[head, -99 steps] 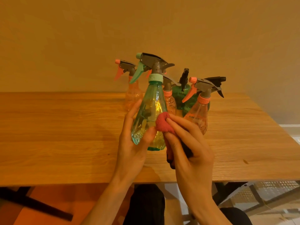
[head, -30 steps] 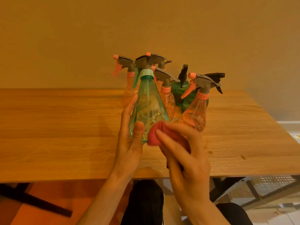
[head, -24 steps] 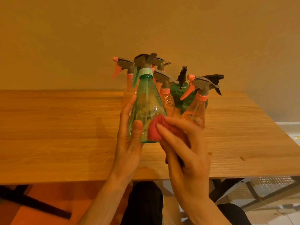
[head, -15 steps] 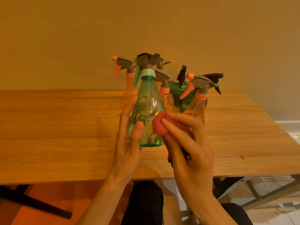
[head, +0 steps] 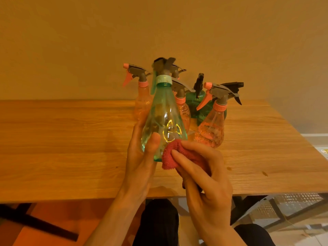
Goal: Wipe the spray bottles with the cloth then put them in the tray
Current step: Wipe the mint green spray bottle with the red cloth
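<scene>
A plain tan wall stands behind a smooth wooden table [head: 71,148]. The left hand [head: 142,157] holds the green spray bottle [head: 164,121] up, thumb and fingers curled round its wide bottom. The right hand [head: 204,174] pinches the fuzzy red cloth [head: 171,157], which has slid down from the bottle's side to its bottom edge, so the wiping looks nearly done. The bottle is see-through and cone-shaped. Orange bottles [head: 211,128] wait behind. No tray shows

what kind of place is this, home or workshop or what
Probably a plain room at home or in an office, not a workshop: a wooden table against a bare wall, with plastic spray bottles clustered on it.
</scene>
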The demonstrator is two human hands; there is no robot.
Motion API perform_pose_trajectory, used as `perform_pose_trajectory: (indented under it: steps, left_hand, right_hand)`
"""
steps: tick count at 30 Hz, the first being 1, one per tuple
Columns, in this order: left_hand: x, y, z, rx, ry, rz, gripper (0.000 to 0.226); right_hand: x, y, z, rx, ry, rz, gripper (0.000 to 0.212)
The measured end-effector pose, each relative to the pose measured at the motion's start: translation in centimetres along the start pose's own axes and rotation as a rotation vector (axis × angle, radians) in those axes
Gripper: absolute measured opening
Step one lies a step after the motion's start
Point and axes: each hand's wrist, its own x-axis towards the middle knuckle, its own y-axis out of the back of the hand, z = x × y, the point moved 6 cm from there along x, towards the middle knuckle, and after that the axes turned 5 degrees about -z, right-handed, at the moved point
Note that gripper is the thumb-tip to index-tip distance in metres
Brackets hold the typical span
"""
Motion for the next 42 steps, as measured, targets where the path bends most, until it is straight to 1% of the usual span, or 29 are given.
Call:
perform_pose_trajectory:
  steps: [5, 7, 10, 13, 15, 16, 17, 18, 19, 22, 24, 26, 28, 29, 32, 35, 38, 42]
  left_hand:
    - [0.0, -0.1, 0.3, 0.084, -0.017, -0.046, 0.087]
    - [0.0, -0.2, 0.4, 0.090, -0.026, -0.052, 0.075]
    - [-0.2, -0.4, 0.3, 0.023, -0.041, -0.035, 0.064]
    - [-0.5, -0.6, 0.2, -0.047, -0.022, -0.028, 0.057]
    - [-0.6, -0.7, 0.1, -0.069, 0.001, -0.024, 0.064]
    - [-0.6, -0.7, 0.1, -0.073, 0.015, -0.014, 0.074]
    - [-0.6, -0.7, 0.1, -0.078, 0.026, -0.011, 0.087]
    - [-0.7, -0.7, 0.1, -0.085, 0.032, -0.014, 0.095]
    - [-0.7, -0.5, 0.0, -0.089, 0.033, -0.011, 0.096]
    - [-0.5, -0.3, 0.1, -0.095, 0.021, -0.007, 0.080]
    - [-0.4, -0.2, 0.2, -0.116, 0.004, 0.008, 0.074]
    - [-0.3, -0.1, 0.3, -0.122, 0.002, 0.028, 0.074]
    - [-0.2, -0.1, 0.1, -0.122, 0.026, 0.052, 0.075]
    - [-0.2, -0.1, -0.1, -0.135, 0.047, 0.057, 0.074]
    - [-0.4, -0.2, -0.6, -0.159, 0.088, 0.041, 0.075]
    - [-0.3, -0.4, -0.7, -0.114, 0.106, 0.008, 0.081]
    - [-0.2, -0.4, -0.3, -0.039, 0.063, -0.020, 0.081]
    - [-0.2, -0.3, 0.1, -0.016, -0.001, -0.015, 0.073]
  right_hand:
    - [0.1, 0.4, -0.1, -0.020, 0.011, 0.014, 0.027]
    - [0.2, 0.4, -0.2, -0.036, 0.027, 0.007, 0.026]
    - [0.1, 0.6, -0.1, -0.008, -0.001, 0.012, 0.027]
    - [-0.2, 0.4, -0.2, -0.072, 0.024, 0.003, 0.023]
    - [-0.2, 0.1, -0.5, -0.129, 0.062, -0.003, 0.023]
    - [-0.2, 0.1, -0.6, -0.138, 0.070, -0.001, 0.024]
    - [0.0, 0.0, -0.6, -0.128, 0.067, -0.003, 0.025]
    - [0.2, 0.0, -0.4, -0.099, 0.053, -0.005, 0.024]
    - [0.5, 0.1, -0.1, -0.052, 0.025, -0.007, 0.023]
    - [1.1, 0.4, 0.7, 0.065, -0.061, 0.001, 0.028]
    - [0.7, 0.3, 0.5, 0.023, -0.047, -0.001, 0.027]
    - [-0.1, -0.2, 0.1, -0.028, -0.032, -0.015, 0.028]
    - [-0.6, -0.6, -0.1, -0.040, -0.038, -0.029, 0.038]
    - [-0.6, -0.6, -0.2, -0.047, -0.032, -0.033, 0.038]
    - [0.3, -0.3, 0.0, -0.024, -0.016, -0.007, 0.027]
    - [1.3, 0.0, 0.3, 0.014, -0.021, 0.017, 0.027]
    - [1.2, 0.2, 0.3, 0.005, -0.013, 0.012, 0.027]
    - [0.3, 0.2, -0.1, -0.045, 0.027, -0.020, 0.027]
